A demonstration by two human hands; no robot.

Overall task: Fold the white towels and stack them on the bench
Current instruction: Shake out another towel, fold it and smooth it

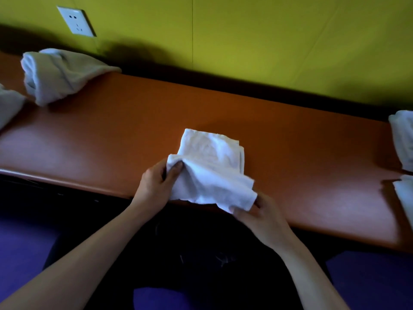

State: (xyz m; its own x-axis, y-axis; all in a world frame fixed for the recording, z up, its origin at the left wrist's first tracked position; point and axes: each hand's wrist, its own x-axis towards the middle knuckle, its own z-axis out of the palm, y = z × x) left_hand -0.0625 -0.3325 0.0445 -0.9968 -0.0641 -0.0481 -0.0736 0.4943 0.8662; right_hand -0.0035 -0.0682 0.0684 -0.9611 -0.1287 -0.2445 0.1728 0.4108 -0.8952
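A small white towel (210, 166) lies partly folded near the front edge of the orange bench (111, 135). My left hand (156, 184) pinches its near-left corner, thumb on top. My right hand (261, 215) pinches the near-right corner, which is lifted just past the bench's edge. The far half of the towel rests flat on the bench in folded layers.
A crumpled white towel (55, 74) sits at the back left of the bench, with another towel (9, 106) at the left edge. Two more white towels (402, 139) (405, 195) lie at the right edge. A yellow-green wall with a socket (76, 22) runs behind.
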